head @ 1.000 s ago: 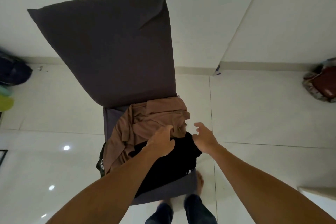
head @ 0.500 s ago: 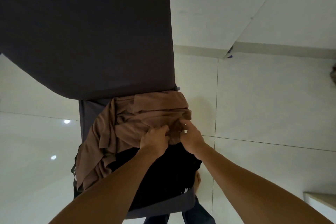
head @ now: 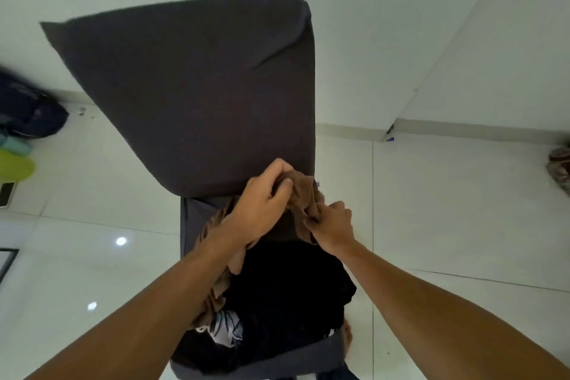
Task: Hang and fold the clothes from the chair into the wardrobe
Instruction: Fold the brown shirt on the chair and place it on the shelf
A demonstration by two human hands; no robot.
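A dark grey upholstered chair stands in front of me, its tall back filling the upper middle. On its seat lies a pile of clothes: a brown garment, a black garment under it and a pale printed piece near the front left. My left hand grips a bunch of the brown garment near the chair back. My right hand pinches the same brown cloth just to the right. The cloth is gathered and raised between both hands. No wardrobe is in sight.
White tiled floor surrounds the chair. A dark blue bag and a green item lie at the left edge. A patterned bundle sits at the far right. A white wall corner rises behind.
Both hands have closed on the brown garment and drawn it up toward the chair back, uncovering more of the black garment and a pale printed piece.
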